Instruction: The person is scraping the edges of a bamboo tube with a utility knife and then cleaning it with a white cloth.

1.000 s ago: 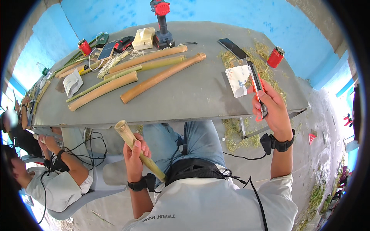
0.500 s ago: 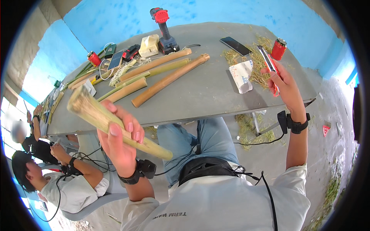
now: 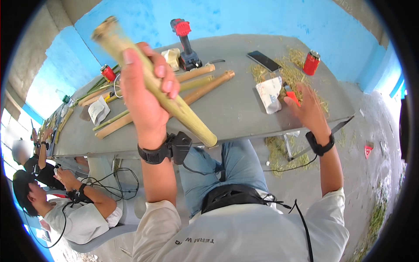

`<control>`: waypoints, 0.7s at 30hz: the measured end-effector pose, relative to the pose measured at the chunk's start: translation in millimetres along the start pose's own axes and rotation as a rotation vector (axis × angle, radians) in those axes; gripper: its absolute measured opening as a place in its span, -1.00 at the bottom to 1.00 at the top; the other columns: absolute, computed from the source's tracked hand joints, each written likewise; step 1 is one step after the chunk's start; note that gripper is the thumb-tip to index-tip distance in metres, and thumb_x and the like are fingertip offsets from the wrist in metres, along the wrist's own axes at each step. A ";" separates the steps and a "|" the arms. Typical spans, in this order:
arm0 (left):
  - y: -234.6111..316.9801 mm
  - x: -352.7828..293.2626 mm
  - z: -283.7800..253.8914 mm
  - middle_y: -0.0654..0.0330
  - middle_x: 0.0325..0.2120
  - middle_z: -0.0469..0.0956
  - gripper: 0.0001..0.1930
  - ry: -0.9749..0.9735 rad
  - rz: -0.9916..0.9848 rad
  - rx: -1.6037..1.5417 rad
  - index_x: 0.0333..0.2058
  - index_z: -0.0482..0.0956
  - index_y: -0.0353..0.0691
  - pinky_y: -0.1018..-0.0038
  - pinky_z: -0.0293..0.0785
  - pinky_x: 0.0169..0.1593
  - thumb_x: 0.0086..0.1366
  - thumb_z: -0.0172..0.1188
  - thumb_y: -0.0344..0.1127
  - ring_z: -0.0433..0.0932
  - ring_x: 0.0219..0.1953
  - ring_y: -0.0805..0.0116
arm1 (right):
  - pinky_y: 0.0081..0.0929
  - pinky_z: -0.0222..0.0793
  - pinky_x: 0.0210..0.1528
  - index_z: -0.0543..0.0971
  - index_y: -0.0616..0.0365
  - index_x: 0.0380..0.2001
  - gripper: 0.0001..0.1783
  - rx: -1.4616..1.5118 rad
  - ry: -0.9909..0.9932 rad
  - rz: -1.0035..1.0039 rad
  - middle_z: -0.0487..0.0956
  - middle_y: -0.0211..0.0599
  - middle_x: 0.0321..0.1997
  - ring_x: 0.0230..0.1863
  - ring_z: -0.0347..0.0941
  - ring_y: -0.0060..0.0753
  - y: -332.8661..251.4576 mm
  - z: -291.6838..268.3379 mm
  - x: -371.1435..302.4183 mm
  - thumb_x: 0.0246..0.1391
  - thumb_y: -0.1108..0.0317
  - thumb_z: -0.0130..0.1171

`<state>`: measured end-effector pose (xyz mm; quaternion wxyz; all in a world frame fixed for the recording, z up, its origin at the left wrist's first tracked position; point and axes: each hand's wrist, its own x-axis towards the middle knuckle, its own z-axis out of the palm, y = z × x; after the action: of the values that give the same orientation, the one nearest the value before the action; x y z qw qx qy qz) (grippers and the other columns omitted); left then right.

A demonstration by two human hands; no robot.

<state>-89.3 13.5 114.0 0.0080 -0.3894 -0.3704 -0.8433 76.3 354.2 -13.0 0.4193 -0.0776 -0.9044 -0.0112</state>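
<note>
My left hand point(image 3: 146, 100) is wrapped round a pale green bamboo piece point(image 3: 190, 115), held up tilted above the table's front edge. Its thicker upper end is slightly blurred. At the right, my right hand point(image 3: 313, 112) is lowered to the table with its fingers spread. Just beside its thumb and fingertips a red utility knife point(image 3: 292, 97) lies by the shavings point(image 3: 292, 65), partly hidden by the hand. A white printed packet point(image 3: 269, 95) stands to the left of the knife.
More bamboo lengths point(image 3: 209, 89) lie across the grey table point(image 3: 244, 109). Behind them stand a cordless drill point(image 3: 187, 48) and a tissue pack point(image 3: 171, 57). A phone point(image 3: 263, 60) and red can point(image 3: 311, 63) are at the far right. A co-worker point(image 3: 74, 214) sits at the left.
My right hand has come down to the table with the utility knife and let it go beside the packet. My left hand has raised the bamboo piece higher and farther forward.
</note>
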 end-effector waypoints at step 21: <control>1.3 -35.7 31.8 0.16 -0.48 0.44 -0.34 -0.100 -0.038 0.149 0.02 0.26 -0.26 0.52 0.38 -0.60 0.31 0.20 0.23 0.42 -0.64 0.45 | -0.54 0.42 -0.26 0.54 0.20 -0.05 -0.73 1.119 -0.285 0.476 0.60 -0.34 -0.19 -0.33 0.50 -0.55 -108.4 -29.2 39.6 0.31 0.25 0.15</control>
<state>-43.3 22.8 104.6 0.0022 -0.4223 -0.4393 -0.7929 57.0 249.9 40.9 0.2627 -0.0461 -0.7782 0.5685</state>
